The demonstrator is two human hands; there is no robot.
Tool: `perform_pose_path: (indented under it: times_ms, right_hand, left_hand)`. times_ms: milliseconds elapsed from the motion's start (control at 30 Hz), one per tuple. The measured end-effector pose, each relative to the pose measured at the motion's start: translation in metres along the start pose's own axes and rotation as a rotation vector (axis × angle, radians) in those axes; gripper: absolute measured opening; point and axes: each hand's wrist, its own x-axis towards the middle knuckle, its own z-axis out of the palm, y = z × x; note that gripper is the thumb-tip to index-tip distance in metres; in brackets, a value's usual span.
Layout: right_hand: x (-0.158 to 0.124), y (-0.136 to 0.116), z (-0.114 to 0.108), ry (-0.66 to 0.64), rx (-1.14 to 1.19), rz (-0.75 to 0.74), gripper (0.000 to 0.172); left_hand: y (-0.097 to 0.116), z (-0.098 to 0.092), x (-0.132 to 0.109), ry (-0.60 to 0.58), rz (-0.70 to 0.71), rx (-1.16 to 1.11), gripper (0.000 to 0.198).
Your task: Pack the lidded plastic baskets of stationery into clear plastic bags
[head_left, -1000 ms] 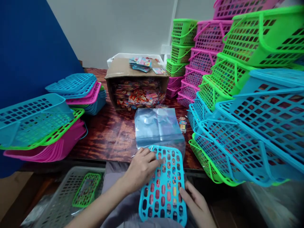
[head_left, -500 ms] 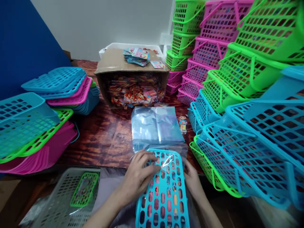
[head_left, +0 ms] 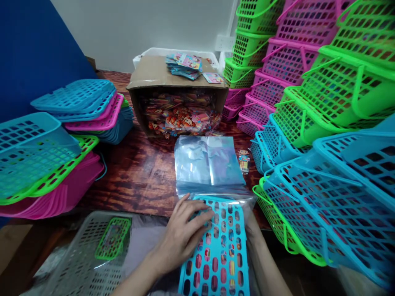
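A light-blue plastic basket [head_left: 212, 246] lies tilted in front of me with its slotted face up. Colourful packets show through the slots. Clear plastic bag film [head_left: 237, 198] stretches over its far end. My left hand [head_left: 188, 226] rests across the upper left of the basket, fingers bent over its face and gripping it. Along the right side, my right hand [head_left: 253, 228] is behind the film and the basket's edge, so its fingers are mostly hidden. Just beyond the basket lies a stack of flat clear bags [head_left: 206, 160] on the table.
A cardboard box [head_left: 148, 78] full of small packets stands at the back, with cards [head_left: 185, 65] on top. Filled baskets [head_left: 293, 61] are piled high at right. Nested baskets [head_left: 40, 164] stand at left. Below, a grey crate [head_left: 83, 242] holds a small green basket [head_left: 114, 238].
The film's edge now spans the basket's far end and reaches out to the right. My right hand has moved slightly right, behind the film. The view has shifted a little.
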Motion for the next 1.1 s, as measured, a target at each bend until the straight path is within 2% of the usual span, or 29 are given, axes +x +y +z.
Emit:
perform_pose_path:
  times_ms: [100, 167, 267, 367, 433, 467, 533, 567, 633, 700, 767, 800, 867, 933, 1000, 1100]
  right_hand:
    - [-0.009, 0.001, 0.0, -0.018, 0.194, 0.127, 0.026]
    - [-0.012, 0.002, -0.001, -0.015, 0.273, 0.174, 0.026]
    - [-0.011, 0.001, -0.001, -0.065, 0.241, 0.202, 0.023]
    - [-0.006, -0.001, -0.004, -0.158, 0.236, 0.181, 0.026]
    - [-0.002, -0.002, -0.009, -0.199, 0.199, 0.189, 0.027]
    - [0.0, -0.002, -0.012, -0.196, 0.162, 0.202, 0.027]
    - [0.005, -0.004, -0.019, -0.138, 0.053, 0.204, 0.029]
    - [0.009, -0.006, -0.021, -0.076, -0.023, 0.16, 0.03]
    - [0.021, -0.013, -0.023, 0.082, -0.248, -0.058, 0.03]
    - [0.041, -0.023, -0.019, 0.206, -0.571, -0.371, 0.026]
    - [0.07, -0.035, -0.008, 0.247, -0.914, -0.619, 0.025]
    - [0.087, -0.04, 0.001, 0.25, -1.074, -0.678, 0.028]
    - [0.121, -0.05, 0.021, 0.243, -1.213, -0.699, 0.031]
    - [0.152, -0.055, 0.041, 0.183, -1.297, -0.702, 0.033]
    - [0.173, -0.056, 0.057, 0.099, -1.384, -0.706, 0.033]
    - [0.189, -0.053, 0.069, 0.017, -1.501, -0.707, 0.026]
  left_hand:
    - [0.0, 0.001, -0.009, 0.143, -0.095, 0.001, 0.057]
    - [-0.002, 0.003, -0.018, 0.275, -0.214, -0.06, 0.065]
    - [-0.01, 0.012, -0.028, 0.413, -0.466, -0.248, 0.056]
    - [-0.023, 0.026, -0.034, 0.455, -0.722, -0.496, 0.047]
    - [-0.033, 0.033, -0.033, 0.474, -0.824, -0.551, 0.042]
    - [-0.038, 0.034, -0.032, 0.477, -0.836, -0.509, 0.038]
    - [-0.045, 0.031, -0.023, 0.454, -0.769, -0.318, 0.03]
    - [-0.049, 0.027, -0.016, 0.442, -0.702, -0.198, 0.026]
    - [-0.059, 0.017, 0.005, 0.439, -0.538, 0.02, 0.022]
    - [-0.073, 0.009, 0.033, 0.429, -0.397, 0.165, 0.022]
    - [-0.093, 0.008, 0.066, 0.343, -0.329, 0.245, 0.022]
    - [-0.104, 0.01, 0.082, 0.271, -0.328, 0.277, 0.024]
    - [-0.124, 0.017, 0.108, 0.115, -0.376, 0.359, 0.034]
    - [-0.138, 0.027, 0.123, 0.028, -0.409, 0.427, 0.043]
    - [-0.147, 0.036, 0.128, 0.013, -0.402, 0.456, 0.045]
    - [-0.152, 0.042, 0.125, 0.027, -0.359, 0.468, 0.038]
